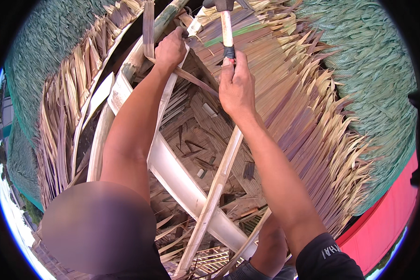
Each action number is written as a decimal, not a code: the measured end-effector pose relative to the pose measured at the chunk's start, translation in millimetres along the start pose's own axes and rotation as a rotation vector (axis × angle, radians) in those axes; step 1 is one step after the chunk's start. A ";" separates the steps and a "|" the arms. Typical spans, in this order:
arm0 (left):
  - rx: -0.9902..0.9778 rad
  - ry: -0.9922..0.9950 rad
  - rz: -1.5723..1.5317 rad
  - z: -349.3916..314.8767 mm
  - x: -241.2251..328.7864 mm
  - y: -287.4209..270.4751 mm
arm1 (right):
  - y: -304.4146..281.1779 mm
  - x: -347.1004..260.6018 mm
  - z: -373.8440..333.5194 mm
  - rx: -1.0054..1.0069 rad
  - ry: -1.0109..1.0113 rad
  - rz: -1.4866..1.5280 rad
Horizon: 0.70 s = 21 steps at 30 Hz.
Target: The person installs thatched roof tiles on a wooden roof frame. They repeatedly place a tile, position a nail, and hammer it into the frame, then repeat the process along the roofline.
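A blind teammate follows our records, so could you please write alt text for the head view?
A person's right hand holds a hammer beside thatch, with the left hand near a bamboo pole. Debris lies below, between crossing pale strips; green netting shows on both sides.

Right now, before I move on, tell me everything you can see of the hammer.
The hammer has a dark, metal-looking head, partly cut off by the picture's upper edge, and a pale, wood-looking handle with dark wrapping low on the grip and a bit of red by the fingertips. It stands nearly upright in the picture, head up, over the dry-leaf thatch. The right hand grips its lower end; whether the head touches anything can't be told.
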State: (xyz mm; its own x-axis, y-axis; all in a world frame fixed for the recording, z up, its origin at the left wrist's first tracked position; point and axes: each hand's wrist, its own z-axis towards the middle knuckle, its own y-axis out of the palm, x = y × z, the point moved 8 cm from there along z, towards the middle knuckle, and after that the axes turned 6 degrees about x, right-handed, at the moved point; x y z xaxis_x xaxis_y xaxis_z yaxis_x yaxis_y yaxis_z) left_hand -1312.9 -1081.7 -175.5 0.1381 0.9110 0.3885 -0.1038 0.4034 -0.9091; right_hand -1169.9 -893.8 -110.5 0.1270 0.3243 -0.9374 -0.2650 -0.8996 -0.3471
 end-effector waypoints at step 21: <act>-0.009 -0.044 0.323 -22.1 6.5 -8.1 | -31.2 -10.3 -35.5 -0.122 0.035 -0.128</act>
State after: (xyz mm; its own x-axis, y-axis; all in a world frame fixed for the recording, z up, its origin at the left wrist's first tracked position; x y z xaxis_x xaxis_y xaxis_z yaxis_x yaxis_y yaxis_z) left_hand -1289.4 -1080.9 -168.8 0.0571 0.9947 0.0856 -0.1267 0.0922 -0.9876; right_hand -1129.0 -879.5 -89.0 0.1860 0.4298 -0.8836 -0.1269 -0.8812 -0.4553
